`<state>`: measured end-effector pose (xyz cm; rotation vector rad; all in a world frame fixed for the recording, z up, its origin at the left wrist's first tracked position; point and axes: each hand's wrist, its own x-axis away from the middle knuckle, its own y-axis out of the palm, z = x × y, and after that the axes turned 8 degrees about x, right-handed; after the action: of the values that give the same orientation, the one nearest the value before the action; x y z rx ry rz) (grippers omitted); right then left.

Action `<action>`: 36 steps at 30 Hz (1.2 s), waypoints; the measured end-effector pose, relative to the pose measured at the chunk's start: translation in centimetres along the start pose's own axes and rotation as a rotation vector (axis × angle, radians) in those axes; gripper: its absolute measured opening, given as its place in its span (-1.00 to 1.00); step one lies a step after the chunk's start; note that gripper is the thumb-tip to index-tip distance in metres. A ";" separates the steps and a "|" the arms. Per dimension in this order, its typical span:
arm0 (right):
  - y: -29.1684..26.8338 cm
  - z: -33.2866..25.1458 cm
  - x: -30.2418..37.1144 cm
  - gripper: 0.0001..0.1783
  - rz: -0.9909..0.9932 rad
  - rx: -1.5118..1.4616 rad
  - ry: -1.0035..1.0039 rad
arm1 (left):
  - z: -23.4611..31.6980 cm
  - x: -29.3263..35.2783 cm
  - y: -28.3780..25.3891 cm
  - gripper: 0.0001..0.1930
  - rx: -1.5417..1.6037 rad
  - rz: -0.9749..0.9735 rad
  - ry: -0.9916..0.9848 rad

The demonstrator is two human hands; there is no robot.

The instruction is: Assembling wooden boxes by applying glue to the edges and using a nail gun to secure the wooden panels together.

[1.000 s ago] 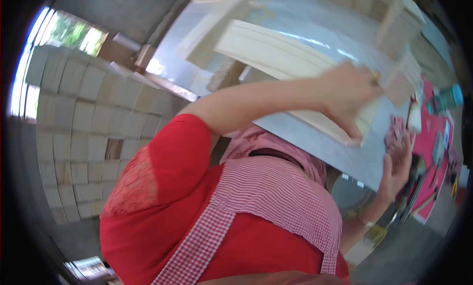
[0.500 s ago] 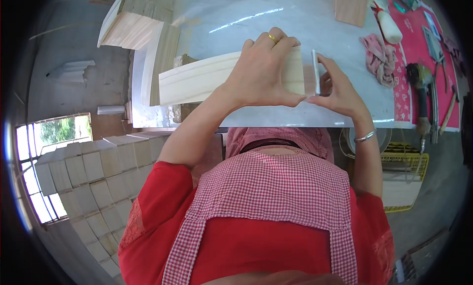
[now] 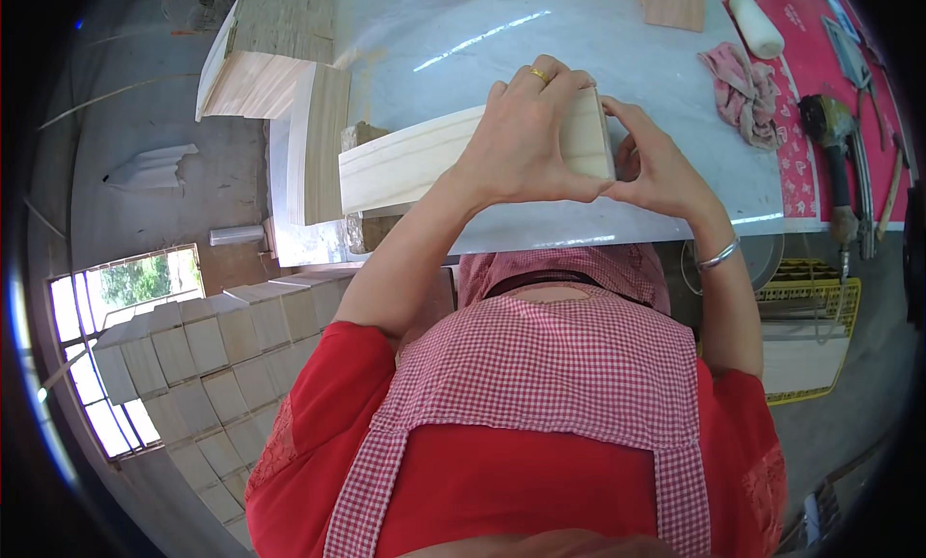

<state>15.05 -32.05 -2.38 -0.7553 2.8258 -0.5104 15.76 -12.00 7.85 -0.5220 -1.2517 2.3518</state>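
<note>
A long pale wooden box (image 3: 410, 163) lies across the table in front of me. My left hand (image 3: 521, 138) spans it near its right end, thumb on the near edge and fingers over the far edge. At that end my right hand (image 3: 661, 172) pinches a thin wooden panel (image 3: 609, 134) upright, pressed to the box or very close to it. Most of the panel shows only as a narrow edge, and the box's inside is hidden. Under the box's left part sits a rough wooden block (image 3: 365, 234).
Stacked wooden boards (image 3: 318, 143) stand at the table's left. On the right are a pink cloth (image 3: 743, 95), a white bottle (image 3: 755, 26), a pneumatic tool (image 3: 830, 163) and a red cover (image 3: 801, 191). A flat wooden piece (image 3: 673, 3) lies far back. Many box pieces (image 3: 207, 346) are piled below left.
My right hand has brought the panel leftward, closing the gap to the box's right end. My left hand keeps its grip. The whole view has shifted slightly.
</note>
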 end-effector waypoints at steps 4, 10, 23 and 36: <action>0.0 0.0 0.1 0.10 0.002 0.017 0.001 | -0.3 -0.1 0.1 -0.12 0.021 -0.006 -0.002; -0.1 -0.2 0.1 0.10 0.000 0.048 0.010 | -0.2 -0.1 0.2 -0.12 0.016 -0.007 0.010; 0.0 -0.5 0.1 0.09 -0.006 0.055 0.025 | -0.3 -0.2 0.1 -0.12 0.018 -0.017 0.029; 1.0 -2.7 0.3 0.12 0.235 0.197 -0.153 | -0.5 0.0 0.5 -0.12 0.032 0.001 -0.004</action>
<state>13.64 -30.64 -0.23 -0.4007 2.6263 -0.6481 15.96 -11.92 7.17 -0.5072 -1.2140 2.3706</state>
